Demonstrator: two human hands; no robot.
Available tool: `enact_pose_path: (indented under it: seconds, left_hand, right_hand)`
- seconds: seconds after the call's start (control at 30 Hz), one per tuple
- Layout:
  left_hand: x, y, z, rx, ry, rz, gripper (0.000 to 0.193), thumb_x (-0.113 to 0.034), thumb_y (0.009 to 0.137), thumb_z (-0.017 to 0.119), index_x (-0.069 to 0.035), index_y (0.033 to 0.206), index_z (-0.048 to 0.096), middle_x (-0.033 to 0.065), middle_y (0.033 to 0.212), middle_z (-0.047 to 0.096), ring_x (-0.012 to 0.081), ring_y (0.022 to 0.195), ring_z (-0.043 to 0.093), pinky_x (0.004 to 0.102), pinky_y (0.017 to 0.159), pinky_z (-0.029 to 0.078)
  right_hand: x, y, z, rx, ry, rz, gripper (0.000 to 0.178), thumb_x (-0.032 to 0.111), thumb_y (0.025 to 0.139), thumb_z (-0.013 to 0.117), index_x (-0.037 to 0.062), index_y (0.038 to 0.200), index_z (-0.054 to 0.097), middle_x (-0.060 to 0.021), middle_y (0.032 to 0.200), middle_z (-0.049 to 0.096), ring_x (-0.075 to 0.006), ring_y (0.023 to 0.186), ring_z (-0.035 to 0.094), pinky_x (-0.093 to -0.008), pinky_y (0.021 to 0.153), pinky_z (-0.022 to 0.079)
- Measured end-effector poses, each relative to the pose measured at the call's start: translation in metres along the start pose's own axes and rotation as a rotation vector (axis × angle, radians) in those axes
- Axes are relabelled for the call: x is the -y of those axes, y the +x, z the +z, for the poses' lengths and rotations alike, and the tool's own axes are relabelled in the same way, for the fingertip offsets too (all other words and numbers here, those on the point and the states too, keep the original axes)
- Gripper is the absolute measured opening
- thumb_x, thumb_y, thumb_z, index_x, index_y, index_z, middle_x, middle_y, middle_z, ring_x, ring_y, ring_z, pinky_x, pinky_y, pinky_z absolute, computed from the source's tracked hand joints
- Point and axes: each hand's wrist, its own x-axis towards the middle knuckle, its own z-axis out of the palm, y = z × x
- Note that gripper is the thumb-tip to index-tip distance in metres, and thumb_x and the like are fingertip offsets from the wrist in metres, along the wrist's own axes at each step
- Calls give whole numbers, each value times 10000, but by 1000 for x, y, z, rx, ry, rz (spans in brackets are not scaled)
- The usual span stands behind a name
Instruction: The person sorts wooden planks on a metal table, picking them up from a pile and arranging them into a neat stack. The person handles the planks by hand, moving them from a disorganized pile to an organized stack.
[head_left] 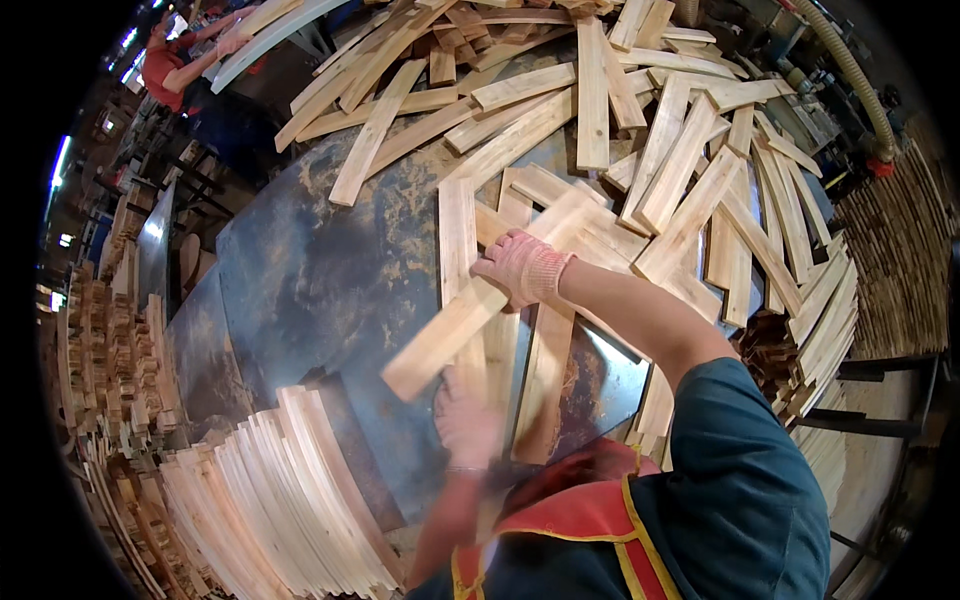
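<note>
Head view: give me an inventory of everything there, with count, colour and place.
held board: one, pale wood, slanting across the middle
loose boards: many, pale wood, heaped on the far and right parts
work table: one, blue-grey with brown stains, centre
near board row: many, pale cream, lower left
left stacks: several, brown wood, far left
right stack: one, brown wood, far right
ribbed hose: one, beige, upper right
co-worker: one, red top, upper left
apron: one, red with yellow trim, bottom centre
right hand: one, pink-and-white glove, gripping the held board
left hand: one, pinkish, blurred, below that board; contact unclear
</note>
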Motion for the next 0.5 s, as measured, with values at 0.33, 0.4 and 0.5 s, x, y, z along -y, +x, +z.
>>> enact_pose_path:
  seconds: [0.33,0.4,0.5]
  left_hand:
    - [162,-136,-50,292,-1477,-271,890,-95,796,735,-9,1612,389,110,1326,597,182,1108,609,322,949,531]
    - [191,-162,-45,332,-1670,-243,867,-123,803,731,-18,1601,409,78,1304,581,158,1065,594,322,910,530]
    - [204,-192,-68,79,-819,-198,880,-245,824,758,-45,1607,410,112,1422,559,257,1256,557,416,1064,467]
  right_hand:
    - [193,-38,53,158,1176,221,682,519,964,555,-12,1390,535,-270,1071,719,-432,1059,703,-512,970,529]
    - [259,-25,59,237,1096,218,706,536,974,542,-58,1356,555,-293,1104,725,-444,1089,704,-520,992,522]
    - [339,13,89,125,1084,136,734,557,983,543,-65,1372,575,-322,1215,714,-448,1163,693,-523,1046,502]
